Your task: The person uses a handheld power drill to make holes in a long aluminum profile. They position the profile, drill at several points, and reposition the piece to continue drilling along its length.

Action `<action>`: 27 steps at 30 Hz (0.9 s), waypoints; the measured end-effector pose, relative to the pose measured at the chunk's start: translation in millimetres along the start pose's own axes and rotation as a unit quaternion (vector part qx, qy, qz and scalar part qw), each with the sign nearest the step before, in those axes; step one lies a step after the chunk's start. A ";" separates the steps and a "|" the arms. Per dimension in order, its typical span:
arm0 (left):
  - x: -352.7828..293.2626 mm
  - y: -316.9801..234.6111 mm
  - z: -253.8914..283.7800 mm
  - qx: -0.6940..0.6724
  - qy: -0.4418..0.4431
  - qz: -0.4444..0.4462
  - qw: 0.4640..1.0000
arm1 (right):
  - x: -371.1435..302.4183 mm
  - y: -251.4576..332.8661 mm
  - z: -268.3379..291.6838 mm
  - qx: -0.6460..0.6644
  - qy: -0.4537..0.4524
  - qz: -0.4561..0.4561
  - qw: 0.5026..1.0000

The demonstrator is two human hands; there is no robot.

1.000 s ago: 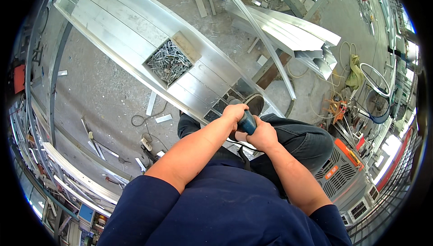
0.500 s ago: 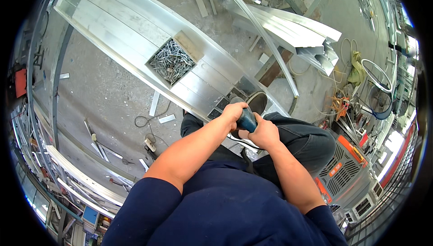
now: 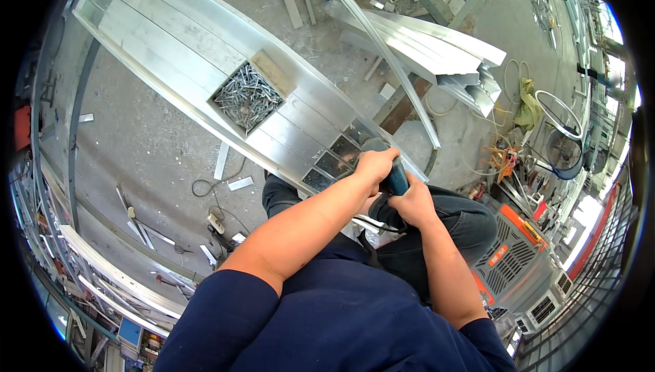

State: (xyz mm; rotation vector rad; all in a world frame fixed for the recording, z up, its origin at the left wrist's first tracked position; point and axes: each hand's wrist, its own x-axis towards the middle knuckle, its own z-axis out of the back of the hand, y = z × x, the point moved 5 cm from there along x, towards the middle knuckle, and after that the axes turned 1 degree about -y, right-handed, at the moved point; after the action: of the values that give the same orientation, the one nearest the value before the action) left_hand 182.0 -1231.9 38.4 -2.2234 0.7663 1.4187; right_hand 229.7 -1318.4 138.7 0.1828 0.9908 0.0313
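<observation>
Both my hands are wrapped around a dark teal power tool (image 3: 396, 182) held over my lap. My left hand (image 3: 374, 165) grips its top and my right hand (image 3: 411, 205) clasps its lower body. The tool's front end points at the near end of a long silver aluminium panel (image 3: 170, 45) that stretches away to the upper left. An open box of screws (image 3: 247, 96) sits on that panel, beyond my hands. The tool's tip is hidden by my fingers.
A stack of aluminium profiles (image 3: 423, 45) lies on the floor at upper right. An orange and grey machine (image 3: 512, 256) stands by my right knee. Cables and a power strip (image 3: 215, 222) lie on the concrete floor at left, with more metal bars (image 3: 109, 270) along the lower left.
My hands and the tool have stayed in the same grip. The view has shifted slightly, with the panel and screw box sitting a little lower in the picture.
</observation>
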 end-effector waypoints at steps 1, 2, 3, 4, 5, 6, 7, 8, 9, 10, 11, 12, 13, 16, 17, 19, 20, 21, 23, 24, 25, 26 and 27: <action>-0.4 -2.8 -0.8 -0.001 -0.002 0.000 1.000 | 0.0 3.4 2.1 0.000 0.018 -0.017 1.000; -1.0 -5.2 -1.4 -0.003 -0.004 0.000 1.000 | 3.3 1.4 2.0 -0.002 0.012 -0.008 1.000; 0.2 -7.2 -0.9 -0.002 -0.010 -0.010 1.000 | 8.5 -3.2 0.3 -0.005 0.006 0.001 1.000; 2.4 -9.7 0.7 0.000 -0.015 -0.020 1.000 | 12.3 -3.2 0.2 -0.007 0.000 0.011 1.000; 4.4 -12.2 2.0 0.001 -0.021 -0.030 0.999 | 14.5 -1.5 1.3 -0.007 0.004 0.010 1.000; 6.5 -13.4 2.4 -0.003 -0.022 -0.028 0.999 | 15.9 3.3 3.1 -0.008 0.007 0.009 1.000; 7.6 -15.1 3.5 -0.007 -0.024 -0.024 0.999 | 17.4 7.3 3.6 -0.008 0.011 0.007 1.000; 8.6 -16.9 4.4 -0.011 -0.026 -0.021 0.999 | 18.4 11.1 4.5 -0.007 0.015 0.007 1.000; 9.6 -18.4 4.7 -0.015 -0.026 -0.016 0.999 | 19.4 14.9 5.5 -0.007 0.019 0.006 1.000; 9.8 -19.0 4.9 -0.019 -0.025 -0.010 0.999 | 20.2 16.5 5.6 -0.005 0.023 0.004 1.000; 10.2 -19.6 4.9 -0.022 -0.024 -0.004 0.999 | 24.2 13.6 4.9 -0.005 0.008 0.031 0.999; 10.6 -21.4 5.1 -0.015 -0.029 -0.007 0.999 | 30.0 5.5 2.2 -0.005 -0.007 0.058 0.998; 11.4 -22.5 4.0 -0.009 -0.033 -0.010 0.999 | 31.5 6.9 3.5 -0.006 -0.022 0.085 0.996; 11.8 -26.5 0.0 -0.002 -0.047 -0.005 0.999 | 37.0 9.6 8.1 0.013 0.040 0.010 0.999; 11.6 -29.1 -2.2 0.000 -0.051 -0.003 0.999 | 39.4 8.5 9.7 0.003 0.034 0.016 0.999; 16.7 -29.5 -3.2 -0.005 -0.051 -0.007 0.999 | 43.1 7.1 9.0 -0.018 0.025 0.028 0.999; 19.4 -28.6 -2.4 -0.008 -0.053 -0.009 0.999 | 43.1 9.9 10.1 -0.032 0.034 0.023 0.999; 22.4 -27.2 -2.1 -0.018 -0.050 -0.003 0.999 | 41.6 15.0 13.0 -0.044 0.044 0.018 0.998; 21.7 -25.4 -0.8 -0.032 -0.042 0.011 0.999 | 38.8 17.2 11.3 -0.061 0.044 0.015 0.997; 23.4 -23.4 1.0 -0.025 -0.041 0.006 0.999 | 38.3 16.2 9.7 -0.066 0.037 0.020 0.997; 24.6 -23.9 2.0 -0.018 -0.038 -0.002 0.999 | 38.0 16.8 10.0 -0.072 0.026 0.027 0.997; 25.7 -24.0 2.6 -0.012 -0.036 -0.011 0.999 | 37.1 16.6 9.4 -0.073 0.018 0.033 0.997; 26.2 -22.2 2.6 -0.016 -0.033 -0.010 0.999 | 36.0 15.6 8.1 -0.075 0.009 0.039 0.996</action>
State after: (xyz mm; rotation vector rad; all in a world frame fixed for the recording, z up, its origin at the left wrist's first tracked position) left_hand 203.1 -1219.4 14.2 -2.1890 0.7036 1.4971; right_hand 257.1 -1300.1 115.7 0.0840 0.9948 0.1786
